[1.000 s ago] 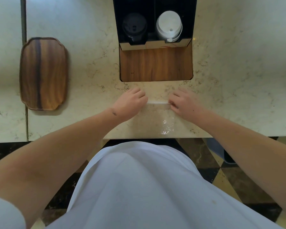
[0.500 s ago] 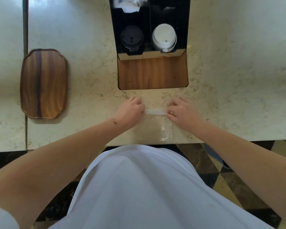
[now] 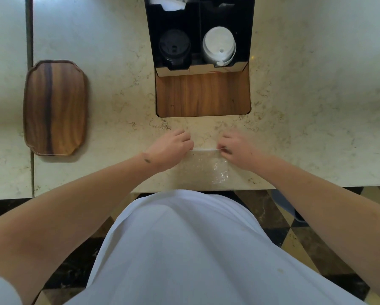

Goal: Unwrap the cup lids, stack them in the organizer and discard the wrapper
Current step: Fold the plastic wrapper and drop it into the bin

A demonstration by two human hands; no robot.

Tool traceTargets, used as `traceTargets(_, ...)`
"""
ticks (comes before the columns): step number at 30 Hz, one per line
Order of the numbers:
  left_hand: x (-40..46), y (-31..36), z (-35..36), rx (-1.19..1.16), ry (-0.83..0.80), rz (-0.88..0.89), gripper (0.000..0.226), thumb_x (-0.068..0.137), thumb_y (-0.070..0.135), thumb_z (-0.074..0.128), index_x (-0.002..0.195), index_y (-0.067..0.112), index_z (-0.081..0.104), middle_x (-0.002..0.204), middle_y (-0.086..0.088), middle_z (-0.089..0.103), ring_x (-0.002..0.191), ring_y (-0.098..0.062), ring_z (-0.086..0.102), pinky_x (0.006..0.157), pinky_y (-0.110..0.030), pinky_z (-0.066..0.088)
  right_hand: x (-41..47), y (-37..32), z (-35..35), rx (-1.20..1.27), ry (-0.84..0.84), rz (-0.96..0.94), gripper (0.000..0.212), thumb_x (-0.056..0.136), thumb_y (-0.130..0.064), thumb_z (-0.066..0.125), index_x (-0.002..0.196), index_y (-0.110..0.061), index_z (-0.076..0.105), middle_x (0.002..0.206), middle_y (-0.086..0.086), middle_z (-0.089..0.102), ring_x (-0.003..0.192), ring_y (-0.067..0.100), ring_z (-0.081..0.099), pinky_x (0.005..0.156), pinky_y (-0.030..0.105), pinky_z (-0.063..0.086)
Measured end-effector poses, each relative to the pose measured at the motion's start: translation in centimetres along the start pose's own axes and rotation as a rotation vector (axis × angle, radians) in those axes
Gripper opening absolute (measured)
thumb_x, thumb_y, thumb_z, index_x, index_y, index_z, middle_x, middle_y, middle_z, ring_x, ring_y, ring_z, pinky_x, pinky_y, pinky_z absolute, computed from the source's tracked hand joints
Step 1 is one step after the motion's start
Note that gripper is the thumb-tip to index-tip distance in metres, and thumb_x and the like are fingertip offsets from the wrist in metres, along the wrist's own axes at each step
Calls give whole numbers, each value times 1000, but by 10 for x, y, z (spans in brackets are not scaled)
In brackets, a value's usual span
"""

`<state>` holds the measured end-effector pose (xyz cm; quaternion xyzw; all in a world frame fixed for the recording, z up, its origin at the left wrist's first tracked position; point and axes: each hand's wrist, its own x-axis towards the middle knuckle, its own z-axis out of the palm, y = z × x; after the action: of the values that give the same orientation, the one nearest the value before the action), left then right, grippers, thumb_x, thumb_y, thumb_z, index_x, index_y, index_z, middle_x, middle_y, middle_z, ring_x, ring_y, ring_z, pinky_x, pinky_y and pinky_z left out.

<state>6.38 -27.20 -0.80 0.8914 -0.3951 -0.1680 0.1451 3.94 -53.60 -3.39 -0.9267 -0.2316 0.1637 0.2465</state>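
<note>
A clear plastic wrapper (image 3: pixel 203 167) lies flat on the marble counter near its front edge. My left hand (image 3: pixel 170 149) pinches the wrapper's far edge at the left end, and my right hand (image 3: pixel 236 150) pinches the same folded edge at the right end. Behind them stands the black organizer (image 3: pixel 194 25), its left slot holding a stack of black lids (image 3: pixel 174 48) and its right slot a stack of white lids (image 3: pixel 219 46).
A wooden tray (image 3: pixel 55 107) sits on the counter at the left. A wooden panel (image 3: pixel 203 94) lies in front of the organizer. White crumpled paper (image 3: pixel 168 2) fills a back slot. The counter's front edge runs just below the wrapper.
The camera has tilted, so everything sits lower in view. Both hands stay on the wrapper's far edge, with the folded strip between them a little tighter.
</note>
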Motion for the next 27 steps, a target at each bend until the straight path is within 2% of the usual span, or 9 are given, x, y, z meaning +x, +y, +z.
traceTargets(4, -5, 1, 2, 88, 16, 95, 18, 81, -13, 64, 89, 2, 64, 87, -12, 61, 81, -30, 54, 70, -41, 50, -5, 1, 4, -73, 46, -147, 11, 87, -7, 58, 79, -14, 57, 83, -1, 54, 79, 12, 35, 61, 34, 42)
traceTargets(9, -12, 1, 3, 97, 24, 155, 23, 76, -19, 56, 85, -1, 65, 83, -15, 60, 75, -31, 52, 62, -40, 49, -9, 4, 4, -136, 44, -179, 12, 89, 0, 62, 82, -8, 63, 86, 6, 57, 81, 22, 47, 63, 43, 47)
traceTargets(12, -22, 0, 7, 93, 28, 156, 16, 83, -13, 56, 89, -3, 67, 86, -16, 61, 75, -31, 54, 59, -43, 50, -14, 2, 5, -161, 24, -193, 9, 88, 2, 66, 84, -6, 68, 87, 7, 58, 81, 22, 48, 63, 40, 47)
traceTargets(14, -27, 3, 9, 43, 46, 109, 8, 91, -4, 58, 90, -3, 66, 86, -16, 60, 75, -31, 54, 60, -44, 51, -18, -1, 4, -154, 22, -202, 6, 91, -8, 66, 89, -9, 71, 88, 5, 57, 81, 16, 43, 64, 33, 44)
traceTargets(16, -29, 8, 8, 18, 45, 97, 14, 96, 8, 59, 91, -1, 68, 88, -15, 61, 78, -32, 56, 66, -45, 52, -23, -3, 1, -141, 16, -183, 14, 96, -21, 61, 97, -14, 73, 90, 2, 55, 81, 11, 37, 64, 31, 44)
traceTargets(19, -28, 12, 3, -73, 71, 14, 19, 96, 15, 63, 83, 4, 72, 84, -13, 60, 76, -31, 56, 67, -43, 51, -28, -7, -4, -99, 13, -111, 22, 100, -30, 59, 106, -19, 77, 92, 0, 58, 80, 9, 39, 60, 33, 48)
traceTargets(22, -21, 13, 0, -176, 48, -134, 22, 96, 19, 65, 83, 5, 76, 88, -10, 59, 84, -28, 54, 69, -39, 48, -25, -13, -5, 11, 20, 54, 17, 95, -30, 67, 96, -18, 79, 92, -3, 56, 82, 13, 48, 66, 35, 50)
traceTargets(25, -13, 13, 1, -221, 13, -253, 19, 95, 18, 63, 82, 5, 69, 95, -8, 59, 91, -26, 53, 71, -37, 47, -17, -14, -2, 102, -2, 240, 11, 90, -29, 73, 82, -22, 69, 90, -10, 53, 85, 13, 51, 69, 27, 41)
traceTargets(27, -8, 11, 3, -232, -10, -288, 10, 93, 16, 63, 87, 8, 62, 95, -7, 60, 93, -26, 53, 71, -34, 42, -13, -14, -1, 147, -27, 296, 12, 89, -30, 72, 83, -27, 62, 86, -16, 53, 82, 9, 51, 70, 25, 40)
